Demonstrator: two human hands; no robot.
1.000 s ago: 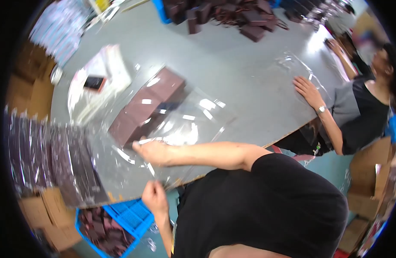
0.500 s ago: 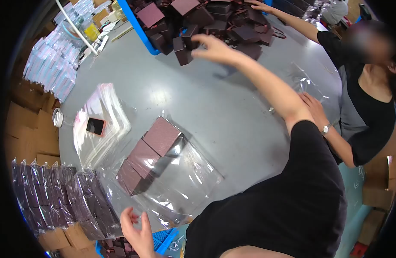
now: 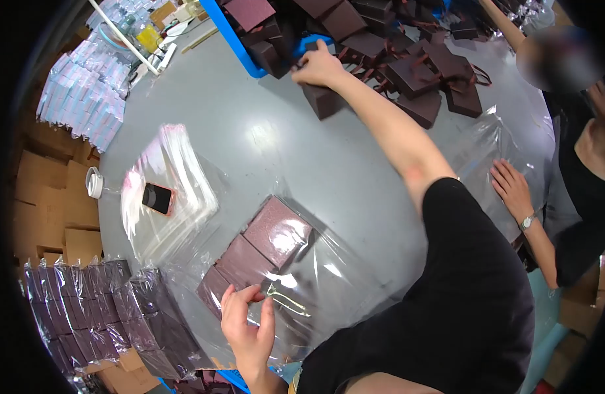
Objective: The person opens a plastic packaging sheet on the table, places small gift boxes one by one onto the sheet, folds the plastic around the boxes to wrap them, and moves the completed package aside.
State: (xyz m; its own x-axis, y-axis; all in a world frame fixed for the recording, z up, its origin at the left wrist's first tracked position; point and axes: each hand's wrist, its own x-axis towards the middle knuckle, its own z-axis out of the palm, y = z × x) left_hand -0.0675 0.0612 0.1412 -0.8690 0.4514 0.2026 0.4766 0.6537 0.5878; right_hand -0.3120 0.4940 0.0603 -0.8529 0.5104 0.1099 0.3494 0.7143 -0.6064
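Note:
My right hand [image 3: 321, 68] reaches to the far side of the table, its fingers closed over the top of a dark brown box [image 3: 323, 102] beside a blue crate. My left hand [image 3: 250, 328] hovers at the near edge, thumb and fingers apart, with nothing visible between them. Just beyond it lies a clear plastic bag [image 3: 352, 276] with several brown boxes [image 3: 279, 231] in a row in it. I cannot tell whether the left fingertips touch the film.
A blue crate [image 3: 240, 49] and a heap of ribboned brown boxes [image 3: 414, 75] are at the back. A phone [image 3: 158, 198] lies on a stack of clear bags [image 3: 191, 197]. Bagged boxes [image 3: 76, 315] stand front left. A co-worker's hand [image 3: 511, 187] rests on film at right.
My right hand has come down onto a dark brown box by the crate. My left hand has moved up and right towards the bagged boxes. The view has shifted; the co-worker's reaching arm has drawn back.

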